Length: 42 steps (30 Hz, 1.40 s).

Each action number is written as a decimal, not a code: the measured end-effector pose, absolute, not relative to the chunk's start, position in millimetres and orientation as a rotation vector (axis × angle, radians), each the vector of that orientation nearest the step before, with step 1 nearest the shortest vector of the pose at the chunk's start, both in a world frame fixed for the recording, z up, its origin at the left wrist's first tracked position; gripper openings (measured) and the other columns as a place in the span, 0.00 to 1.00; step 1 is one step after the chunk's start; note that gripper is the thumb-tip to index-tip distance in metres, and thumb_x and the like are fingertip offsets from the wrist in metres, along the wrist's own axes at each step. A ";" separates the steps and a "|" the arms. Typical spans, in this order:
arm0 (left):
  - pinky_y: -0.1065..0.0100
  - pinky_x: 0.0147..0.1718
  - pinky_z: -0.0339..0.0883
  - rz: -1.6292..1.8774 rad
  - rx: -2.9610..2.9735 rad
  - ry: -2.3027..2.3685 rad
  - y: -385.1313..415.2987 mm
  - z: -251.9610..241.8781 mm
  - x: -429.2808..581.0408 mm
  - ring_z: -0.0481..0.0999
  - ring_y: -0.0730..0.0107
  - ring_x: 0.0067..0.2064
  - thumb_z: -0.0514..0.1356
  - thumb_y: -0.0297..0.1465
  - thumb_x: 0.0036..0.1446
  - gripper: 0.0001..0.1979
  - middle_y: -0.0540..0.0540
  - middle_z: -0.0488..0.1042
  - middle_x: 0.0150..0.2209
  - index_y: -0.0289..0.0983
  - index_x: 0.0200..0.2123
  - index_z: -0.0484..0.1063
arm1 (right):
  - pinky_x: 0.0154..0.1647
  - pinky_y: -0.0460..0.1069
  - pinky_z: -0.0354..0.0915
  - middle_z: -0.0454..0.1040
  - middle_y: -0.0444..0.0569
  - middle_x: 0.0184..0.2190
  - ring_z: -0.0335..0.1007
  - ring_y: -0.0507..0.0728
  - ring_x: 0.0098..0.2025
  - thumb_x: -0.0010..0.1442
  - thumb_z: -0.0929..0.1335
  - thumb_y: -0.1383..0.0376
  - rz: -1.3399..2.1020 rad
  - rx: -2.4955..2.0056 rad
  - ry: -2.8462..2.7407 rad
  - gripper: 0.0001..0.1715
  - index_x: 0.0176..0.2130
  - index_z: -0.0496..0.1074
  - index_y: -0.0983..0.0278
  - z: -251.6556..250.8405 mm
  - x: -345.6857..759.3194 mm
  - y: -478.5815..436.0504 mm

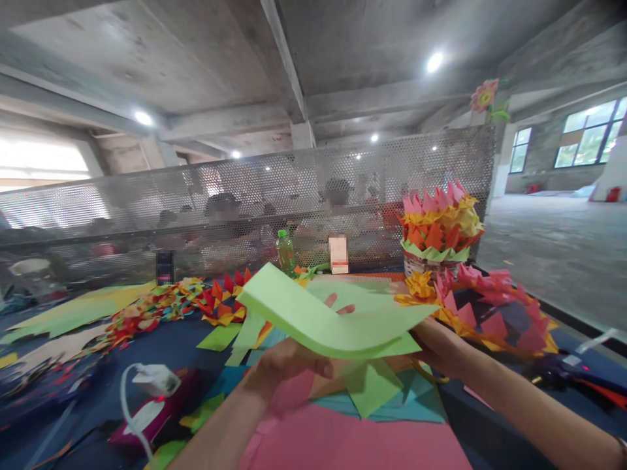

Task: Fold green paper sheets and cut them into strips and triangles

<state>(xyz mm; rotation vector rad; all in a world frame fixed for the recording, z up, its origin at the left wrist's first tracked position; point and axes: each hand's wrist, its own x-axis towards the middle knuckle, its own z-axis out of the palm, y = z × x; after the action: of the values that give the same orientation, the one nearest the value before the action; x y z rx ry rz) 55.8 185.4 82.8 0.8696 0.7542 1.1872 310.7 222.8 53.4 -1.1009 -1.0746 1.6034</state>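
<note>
A light green paper sheet [294,310], bent in a curve with its left end raised, is held between my two hands above the table. My left hand [294,359] grips its near lower edge from below; a few fingertips show beyond the far edge. At the sheet's right end is my right hand [431,336], closed on it, with most of its fingers hidden behind the paper. Below lie a green paper square [375,385], blue paper [426,395] and a large pink sheet [357,440].
Folded-paper rings in pink [531,323] and red [228,294] lie either side. A layered paper basket [441,228] stands back right, a green bottle [285,251] at the back. A power strip [147,418] with a plugged-in charger [157,378] is left. A perforated metal screen [304,176] borders the table.
</note>
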 end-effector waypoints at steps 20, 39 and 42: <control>0.70 0.31 0.77 1.486 0.623 0.826 207.6 65.3 76.1 0.79 0.71 0.29 0.65 0.20 0.51 0.06 0.46 0.81 0.31 0.30 0.35 0.76 | 0.28 0.43 0.66 0.78 0.48 0.33 0.72 0.50 0.30 0.58 0.70 0.59 1.665 -0.813 -1.166 0.13 0.40 0.67 0.62 48.5 301.5 216.8; 0.70 0.29 0.77 1.524 0.496 0.815 203.5 66.8 83.6 0.78 0.73 0.27 0.60 0.18 0.56 0.05 0.48 0.80 0.29 0.31 0.33 0.73 | 0.26 0.42 0.65 0.67 0.37 0.30 0.74 0.50 0.32 0.52 0.73 0.50 1.396 -0.839 -1.193 0.20 0.36 0.66 0.60 45.0 296.1 215.6; 0.70 0.30 0.78 1.519 0.504 0.813 202.8 65.6 85.0 0.78 0.73 0.27 0.60 0.18 0.56 0.05 0.47 0.80 0.30 0.31 0.34 0.74 | 0.24 0.41 0.64 0.67 0.38 0.26 0.75 0.51 0.32 0.51 0.74 0.51 1.429 -0.867 -1.205 0.20 0.31 0.68 0.62 41.1 295.1 218.0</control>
<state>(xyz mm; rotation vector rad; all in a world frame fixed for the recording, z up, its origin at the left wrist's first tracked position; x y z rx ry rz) 85.0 202.8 65.6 0.5038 0.8134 1.5190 295.1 218.0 41.1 -0.8667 -1.2047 1.4286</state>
